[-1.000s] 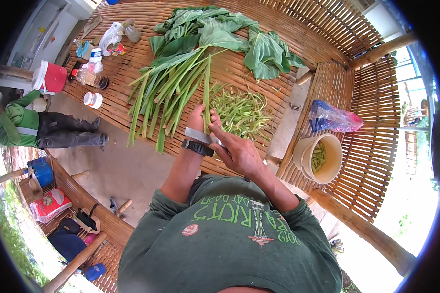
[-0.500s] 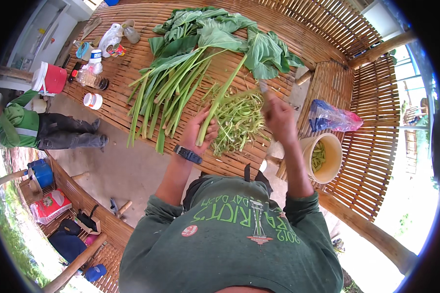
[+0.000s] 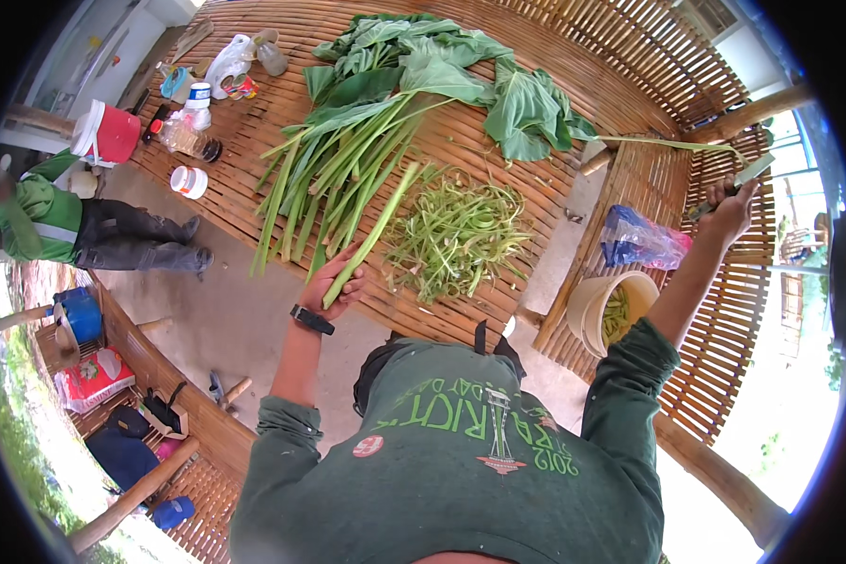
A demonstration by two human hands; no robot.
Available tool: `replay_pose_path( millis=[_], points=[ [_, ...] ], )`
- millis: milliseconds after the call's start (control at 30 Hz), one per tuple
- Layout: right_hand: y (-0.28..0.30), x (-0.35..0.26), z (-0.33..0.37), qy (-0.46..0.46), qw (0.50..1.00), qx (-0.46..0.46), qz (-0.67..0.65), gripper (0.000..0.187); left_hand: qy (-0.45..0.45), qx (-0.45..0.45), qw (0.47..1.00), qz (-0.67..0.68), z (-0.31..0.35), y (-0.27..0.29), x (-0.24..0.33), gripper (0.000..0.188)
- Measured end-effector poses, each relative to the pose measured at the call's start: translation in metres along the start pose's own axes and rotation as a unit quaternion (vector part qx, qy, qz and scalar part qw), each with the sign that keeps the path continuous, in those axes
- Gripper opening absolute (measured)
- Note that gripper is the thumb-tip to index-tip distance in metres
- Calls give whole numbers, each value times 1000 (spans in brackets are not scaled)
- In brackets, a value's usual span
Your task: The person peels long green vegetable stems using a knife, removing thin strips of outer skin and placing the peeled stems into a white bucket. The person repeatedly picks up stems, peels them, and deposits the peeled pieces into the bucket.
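My left hand [image 3: 336, 282] is closed around the lower end of a thick pale-green leaf stalk [image 3: 383, 223] at the table's near edge. Far out to the right, my right hand [image 3: 727, 211] grips a knife [image 3: 754, 169] by its handle, blade pointing up and away. A long thin strip of peel [image 3: 667, 142] stretches from beside the big leaves to the knife. Between my hands lies a heap of green peelings [image 3: 465, 230]. Beyond my left hand is a bundle of unpeeled stalks [image 3: 334, 179], with broad dark-green leaves [image 3: 526, 113] at the far side.
Slatted bamboo table [image 3: 263, 117] bears bottles [image 3: 186, 139] and a white jar [image 3: 189, 181] at left. To the right, a bench holds a cream bucket [image 3: 587, 310] with cut green pieces and a coloured plastic bag [image 3: 641, 237]. A person in green [image 3: 47, 221] stands at left.
My right hand has swung with the knife from the peelings far out to the right, drawing out a strip. My left hand and its stalk have shifted slightly left.
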State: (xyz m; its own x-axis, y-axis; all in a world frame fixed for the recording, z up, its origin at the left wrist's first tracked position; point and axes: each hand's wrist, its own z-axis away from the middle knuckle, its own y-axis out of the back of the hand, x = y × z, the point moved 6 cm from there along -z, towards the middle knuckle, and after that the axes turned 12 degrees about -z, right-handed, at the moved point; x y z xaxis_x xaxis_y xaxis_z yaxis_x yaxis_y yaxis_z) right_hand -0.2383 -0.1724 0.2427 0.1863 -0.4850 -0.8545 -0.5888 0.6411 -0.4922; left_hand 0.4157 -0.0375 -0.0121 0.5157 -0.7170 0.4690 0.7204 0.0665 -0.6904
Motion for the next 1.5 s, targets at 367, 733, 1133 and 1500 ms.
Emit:
replay_pose_path(
  millis=[367, 733, 1133, 1500],
  points=[
    [-55, 160, 213, -161, 875, -402, 217, 42, -112, -34, 989, -87, -25, -79, 20, 47],
    [-74, 129, 366, -159, 786, -502, 323, 50, -109, 54, 992, -33, -51, -91, 8, 19],
    [-75, 108, 402, -176, 738, -569, 317, 44, -98, 117, 988, 31, -69, -97, 3, 24],
    [-72, 104, 416, -101, 748, -591, 287, 44, -134, 137, 975, 112, -77, -102, 2, 24]
  ],
)
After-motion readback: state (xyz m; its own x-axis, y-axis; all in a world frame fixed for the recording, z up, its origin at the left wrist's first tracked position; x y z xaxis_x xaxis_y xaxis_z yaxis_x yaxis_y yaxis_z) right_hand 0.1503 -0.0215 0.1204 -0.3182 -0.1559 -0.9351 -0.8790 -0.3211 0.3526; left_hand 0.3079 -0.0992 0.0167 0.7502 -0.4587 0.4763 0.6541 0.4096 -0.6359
